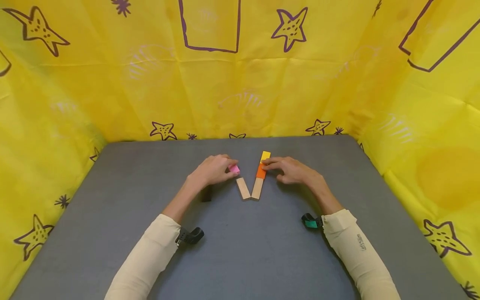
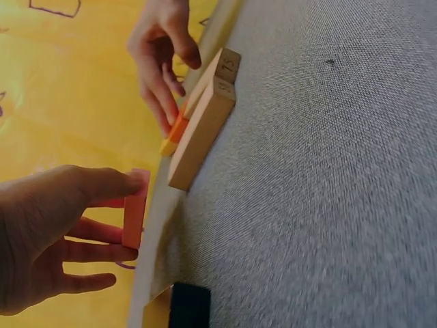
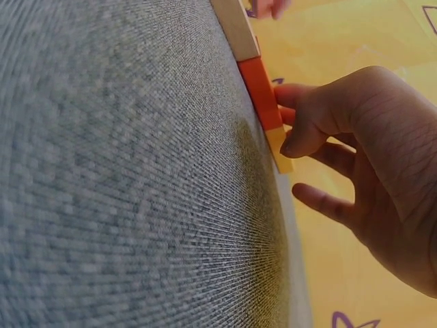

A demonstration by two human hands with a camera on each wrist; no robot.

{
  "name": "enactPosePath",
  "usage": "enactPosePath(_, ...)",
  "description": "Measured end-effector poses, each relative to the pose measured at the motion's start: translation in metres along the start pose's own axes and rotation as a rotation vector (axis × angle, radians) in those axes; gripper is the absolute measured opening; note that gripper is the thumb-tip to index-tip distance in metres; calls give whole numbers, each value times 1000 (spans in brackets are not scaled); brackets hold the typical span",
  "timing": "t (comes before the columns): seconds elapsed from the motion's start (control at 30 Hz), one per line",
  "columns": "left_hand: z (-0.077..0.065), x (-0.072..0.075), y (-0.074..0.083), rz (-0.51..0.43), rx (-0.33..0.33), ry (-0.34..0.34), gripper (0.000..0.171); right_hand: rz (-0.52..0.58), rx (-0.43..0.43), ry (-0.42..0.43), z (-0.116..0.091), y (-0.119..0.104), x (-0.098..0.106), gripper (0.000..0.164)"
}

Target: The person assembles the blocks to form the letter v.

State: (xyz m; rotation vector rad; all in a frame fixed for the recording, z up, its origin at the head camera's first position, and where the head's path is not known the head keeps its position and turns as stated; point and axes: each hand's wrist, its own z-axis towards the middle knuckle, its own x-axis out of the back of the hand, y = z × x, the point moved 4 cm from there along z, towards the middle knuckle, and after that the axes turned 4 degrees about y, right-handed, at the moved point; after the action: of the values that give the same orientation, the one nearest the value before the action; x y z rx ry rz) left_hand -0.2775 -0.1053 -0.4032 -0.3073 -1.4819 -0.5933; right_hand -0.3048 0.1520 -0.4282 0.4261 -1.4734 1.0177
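Note:
My left hand (image 1: 213,171) pinches a pink block (image 1: 234,169) between thumb and fingers, just beyond the far end of the left plain wooden block (image 1: 243,188). In the left wrist view the pink block (image 2: 136,208) is apart from that wooden block (image 2: 203,133). A second plain wooden block (image 1: 257,188) meets the first at their near ends, forming a V. Beyond it, in line, lie an orange block (image 1: 260,171) and a yellow block (image 1: 266,155). My right hand (image 1: 294,170) has its fingertips at the orange and yellow blocks, its thumb apart from them.
A dark block (image 1: 206,194) lies on the grey table (image 1: 240,250) under my left wrist, partly hidden. Yellow cloth (image 1: 210,91) with drawn starfish stands behind the table and on both sides. Dark wrist straps (image 1: 191,236) sit on both forearms.

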Motion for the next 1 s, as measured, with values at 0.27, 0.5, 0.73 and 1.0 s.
enactPosePath(0.27, 6, -14, -9, -53, 38, -25, 48, 0, 4, -3, 0, -1, -1, 56)
enactPosePath(0.5, 4, -18, -13, -123, 42, -34, 38, 19, -12, -2, -1, 2, -2, 56)
enactPosePath(0.73, 10, -20, -7, -114, -9, -38, 34, 13, -16, -19, -3, 2, -2, 57)
enactPosePath(1.0, 14, -23, -3, -101, -41, -49, 34, 11, -9, -13, -3, 1, 1, 57)
